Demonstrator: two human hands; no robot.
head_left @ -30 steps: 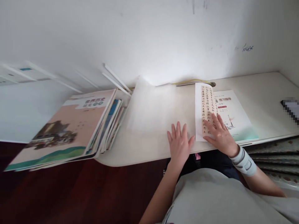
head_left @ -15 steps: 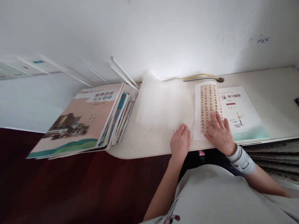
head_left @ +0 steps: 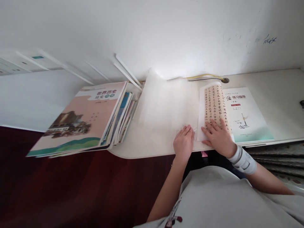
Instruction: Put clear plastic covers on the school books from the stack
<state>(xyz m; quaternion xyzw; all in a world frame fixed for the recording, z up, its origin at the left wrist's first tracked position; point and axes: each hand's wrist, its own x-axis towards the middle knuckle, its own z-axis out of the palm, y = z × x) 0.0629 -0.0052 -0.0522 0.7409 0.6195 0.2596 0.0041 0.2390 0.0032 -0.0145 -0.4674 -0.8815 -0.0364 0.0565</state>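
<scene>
Right hand flat on written sheet

Sheet (head_left: 210,101) with columns of dark characters lies on the desk (head_left: 163,136), its right part against the left side of a white-and-green book (head_left: 253,117); upper edge curved. Right hand (head_left: 218,136) rests palm down on its lower part, fingers spread, gripping nothing. Left hand (head_left: 183,142) is just beside the sheet's lower left, fingers together; cannot tell whether they pinch anything. Grey wristband (head_left: 244,160) on right wrist. Behind the sheet: yellow cable (head_left: 205,75), running to a round hole (head_left: 225,80). Far left: stack of books (head_left: 78,117), pinkish cover uppermost, overhanging the desk's edge.
</scene>
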